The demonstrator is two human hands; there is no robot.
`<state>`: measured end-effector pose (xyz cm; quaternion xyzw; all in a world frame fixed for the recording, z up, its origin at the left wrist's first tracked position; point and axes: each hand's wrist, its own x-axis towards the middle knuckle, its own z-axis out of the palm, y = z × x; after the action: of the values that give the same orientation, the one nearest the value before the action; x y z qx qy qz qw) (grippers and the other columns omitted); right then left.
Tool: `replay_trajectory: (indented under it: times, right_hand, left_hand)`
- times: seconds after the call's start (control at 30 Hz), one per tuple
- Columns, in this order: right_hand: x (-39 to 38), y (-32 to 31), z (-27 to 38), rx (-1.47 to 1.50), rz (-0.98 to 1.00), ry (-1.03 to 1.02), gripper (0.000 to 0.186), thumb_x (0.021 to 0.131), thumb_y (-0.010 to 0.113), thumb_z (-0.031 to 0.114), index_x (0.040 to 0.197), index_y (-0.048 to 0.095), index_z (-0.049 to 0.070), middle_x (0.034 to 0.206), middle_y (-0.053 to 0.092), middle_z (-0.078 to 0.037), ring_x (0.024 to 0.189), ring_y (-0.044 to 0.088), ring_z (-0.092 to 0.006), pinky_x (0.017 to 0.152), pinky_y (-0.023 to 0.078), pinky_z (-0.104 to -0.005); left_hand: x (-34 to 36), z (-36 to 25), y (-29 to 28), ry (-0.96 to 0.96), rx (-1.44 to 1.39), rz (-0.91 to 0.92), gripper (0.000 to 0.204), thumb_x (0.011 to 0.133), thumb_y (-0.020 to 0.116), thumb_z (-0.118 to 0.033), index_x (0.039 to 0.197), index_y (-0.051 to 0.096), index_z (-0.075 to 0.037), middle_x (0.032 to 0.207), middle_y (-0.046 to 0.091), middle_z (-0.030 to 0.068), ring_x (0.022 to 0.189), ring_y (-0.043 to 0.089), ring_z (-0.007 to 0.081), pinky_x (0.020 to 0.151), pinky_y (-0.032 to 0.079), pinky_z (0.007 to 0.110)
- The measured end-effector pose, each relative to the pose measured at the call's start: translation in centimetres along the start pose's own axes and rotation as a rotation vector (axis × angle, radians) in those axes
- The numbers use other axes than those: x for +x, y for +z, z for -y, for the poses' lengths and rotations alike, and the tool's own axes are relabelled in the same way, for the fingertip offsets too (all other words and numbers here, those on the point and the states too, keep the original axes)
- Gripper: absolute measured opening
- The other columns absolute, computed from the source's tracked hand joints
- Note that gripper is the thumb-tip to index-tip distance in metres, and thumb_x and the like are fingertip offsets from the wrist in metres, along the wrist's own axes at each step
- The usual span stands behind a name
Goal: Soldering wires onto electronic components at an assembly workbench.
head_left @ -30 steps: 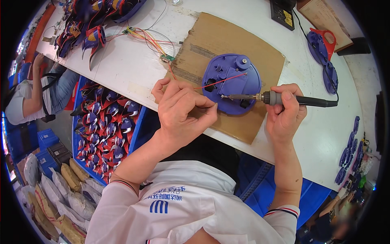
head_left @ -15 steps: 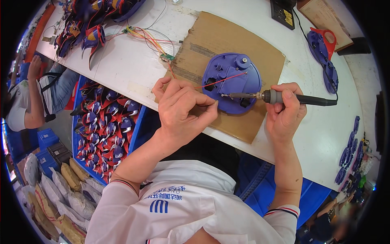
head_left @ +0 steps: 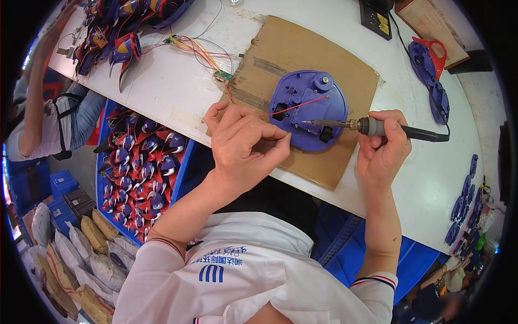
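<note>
Soldering iron (head_left: 394, 129): gripped in right hand (head_left: 382, 148), fingers curled round its dark handle, metal tip laid level and pointing left onto the round blue plastic housing (head_left: 308, 110).
Housing: flat on a brown cardboard sheet (head_left: 302, 70) on the white desk (head_left: 162, 81), between the two hands, just left of the right hand.
Left hand (head_left: 243, 143): fingertips pressed together, pinching the near end of a thin red wire (head_left: 294, 107) that runs across the housing; hand touching the housing's left edge.
Blue bin (head_left: 141, 162) of red-and-blue parts: below the desk, to the left.
</note>
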<state>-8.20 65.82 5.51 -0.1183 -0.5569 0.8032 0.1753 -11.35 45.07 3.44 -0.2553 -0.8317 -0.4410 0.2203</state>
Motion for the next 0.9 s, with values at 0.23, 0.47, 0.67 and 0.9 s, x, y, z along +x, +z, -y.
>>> replay_trajectory:
  times: [0.23, 0.47, 0.67, 0.9]
  right_hand:
    - [0.2, -0.3, 0.2, 0.008, 0.014, -0.004, 0.022, 0.091, 0.046, 0.019, 0.087, 0.06, 0.001, 0.053, 0.038, 0.002, 0.04, 0.026, -0.0039, 0.039, 0.022, -0.0177]
    - [0.9, -1.7, 1.4, 0.174, -0.043, 0.034, 0.022, 0.091, 0.046, 0.019, 0.091, 0.059, 0.002, 0.055, 0.039, 0.002, 0.04, 0.027, -0.0037, 0.039, 0.02, -0.018]
    - [1.6, -2.8, 2.4, 0.244, -0.153, 0.002, 0.021, 0.091, 0.047, 0.018, 0.091, 0.059, 0.002, 0.055, 0.04, 0.003, 0.038, 0.027, -0.0037, 0.039, 0.019, -0.0178]
    - [2.1, -2.7, 2.7, 0.285, -0.205, 0.024, 0.019, 0.09, 0.05, 0.018, 0.09, 0.059, 0.001, 0.055, 0.039, 0.003, 0.038, 0.026, -0.0028, 0.037, 0.018, -0.0173]
  left_hand:
    - [0.2, 0.0, -0.1, 0.017, 0.021, 0.009, 0.02, 0.057, 0.072, -0.004, 0.071, 0.06, -0.012, 0.062, 0.054, -0.0046, 0.069, 0.047, 0.0139, 0.093, 0.027, 0.039]
    - [2.0, -2.3, -0.5, -0.013, 0.129, 0.114, 0.047, 0.059, 0.073, -0.012, 0.104, 0.059, -0.01, 0.079, 0.059, 0.0022, 0.074, 0.052, 0.0183, 0.093, 0.028, 0.041]
    - [4.4, -2.2, 0.1, 0.085, 0.128, 0.353, 0.074, 0.065, 0.077, -0.017, 0.129, 0.044, -0.006, 0.108, 0.056, 0.0131, 0.088, 0.055, 0.0237, 0.09, 0.035, 0.035]
    - [5.4, 1.4, -2.9, -0.474, -0.529, 0.014, 0.045, 0.081, 0.064, -0.02, 0.12, 0.051, -0.002, 0.092, 0.061, 0.0133, 0.097, 0.051, 0.0281, 0.083, 0.04, 0.033]
